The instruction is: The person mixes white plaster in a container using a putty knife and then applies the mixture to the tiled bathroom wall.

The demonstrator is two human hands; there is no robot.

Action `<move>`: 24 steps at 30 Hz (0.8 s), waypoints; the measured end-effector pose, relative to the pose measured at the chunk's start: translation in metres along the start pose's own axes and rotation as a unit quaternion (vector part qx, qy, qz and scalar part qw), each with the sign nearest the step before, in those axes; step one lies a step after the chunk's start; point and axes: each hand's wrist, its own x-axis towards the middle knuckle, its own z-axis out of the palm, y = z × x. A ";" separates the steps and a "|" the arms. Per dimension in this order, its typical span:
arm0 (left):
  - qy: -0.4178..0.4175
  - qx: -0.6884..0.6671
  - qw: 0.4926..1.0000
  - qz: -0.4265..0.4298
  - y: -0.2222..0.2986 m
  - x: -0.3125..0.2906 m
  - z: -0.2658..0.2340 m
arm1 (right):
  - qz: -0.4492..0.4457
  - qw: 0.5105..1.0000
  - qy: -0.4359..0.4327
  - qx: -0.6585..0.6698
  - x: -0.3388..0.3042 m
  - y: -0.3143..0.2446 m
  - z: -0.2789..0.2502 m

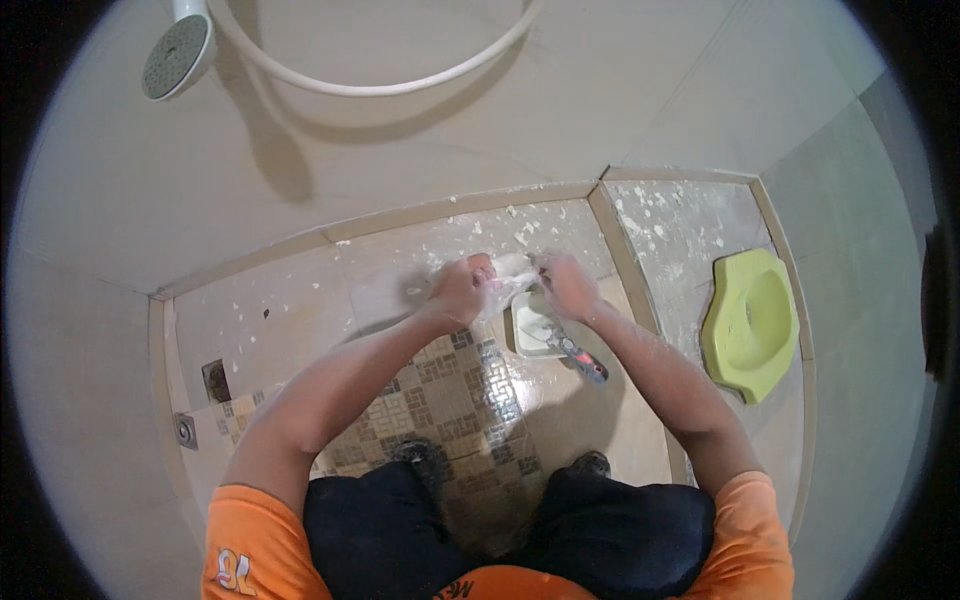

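Observation:
A clear plastic bag with white powder in it (512, 267) is stretched between my two hands. My left hand (463, 292) has its fingers closed on the bag's left side, and my right hand (568, 287) grips the right side. Just below the bag, a small white square tub (517, 337) stands on the floor with white material inside. Across the tub's near right corner leans a scraper (588, 364) with a grey and red handle; its blade end is partly hidden in the tub. White dust coats my hands and forearms.
White flakes are scattered over the pale floor tiles (390, 250) along the far wall. A low ledge (628, 250) separates off a yellow-green squat toilet pan (752, 325) at right. A shower head (178, 58) and its white hose (370, 90) hang above. Floor drains (186, 430) lie at left.

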 end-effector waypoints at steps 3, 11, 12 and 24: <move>0.010 -0.024 0.996 0.090 -0.019 -0.012 -0.003 | 0.021 0.999 0.011 0.040 -0.003 0.001 0.002; -0.058 0.036 0.992 0.108 0.008 -0.030 -0.004 | 0.128 0.991 -0.001 0.045 -0.023 0.022 -0.006; -0.064 0.044 0.990 0.118 0.008 -0.029 -0.005 | 0.124 0.991 0.001 0.044 -0.028 0.022 -0.008; -0.221 0.142 0.928 0.264 -0.002 -0.027 0.000 | 0.140 0.964 -0.188 -0.128 -0.119 -0.027 -0.033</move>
